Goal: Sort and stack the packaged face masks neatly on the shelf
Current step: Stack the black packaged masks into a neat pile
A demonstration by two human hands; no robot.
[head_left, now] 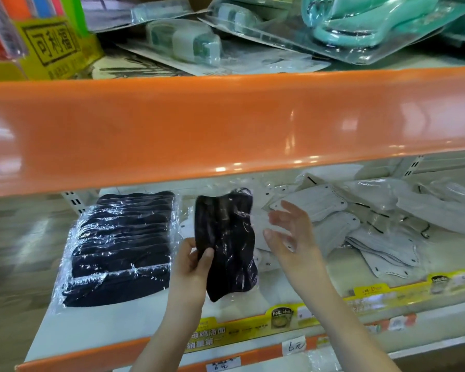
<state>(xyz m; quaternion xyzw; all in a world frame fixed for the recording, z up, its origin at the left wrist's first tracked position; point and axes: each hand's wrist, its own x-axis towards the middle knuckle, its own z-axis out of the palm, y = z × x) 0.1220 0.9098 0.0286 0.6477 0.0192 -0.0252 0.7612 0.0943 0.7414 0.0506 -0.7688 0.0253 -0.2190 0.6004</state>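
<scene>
Our left hand [192, 260] pinched a black mask packet [224, 244]; our right hand [289, 228] hovered spread just beside it, holding nothing. Left of the grip, the black stack [118, 248] lay tidy; right, white masks [360, 224] remained scattered.

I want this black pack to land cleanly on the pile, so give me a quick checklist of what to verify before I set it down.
1. Grip on the black mask pack: ok, the left hand pinches its lower edge.
2. Right hand free to help: ok, open beside the pack, holding nothing.
3. Black stack tidy enough to receive it: ok, packs lie overlapped in a row on the left.
4. Pack flat: not ok, wrapper is crumpled and hangs upright.
5. White masks sorted: not ok, scattered loosely on the right.
6. Path to the stack: ok, nothing between pack and stack.
</scene>
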